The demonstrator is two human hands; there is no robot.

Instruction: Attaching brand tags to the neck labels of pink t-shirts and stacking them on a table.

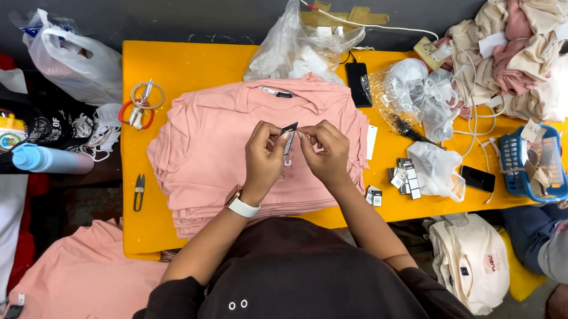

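Observation:
A stack of folded pink shirts (214,149) lies on the yellow table (180,65) in front of me. Above the top shirt, my left hand (263,157) and my right hand (325,153) meet. Between their fingertips they hold a small dark paper tag (289,135) with a thin white string. A white band circles my left wrist. A pile of similar dark tags (405,174) rests to the right of the shirts.
Thread snips (138,191) and rings of tape (142,103) lie on the table's left side. Clear plastic bags (296,49), a black phone (357,83), a blue basket (531,165) and heaped garments (519,38) crowd the back and right. More pink shirts (80,280) lie low left. Another person's arm (564,244) shows at right.

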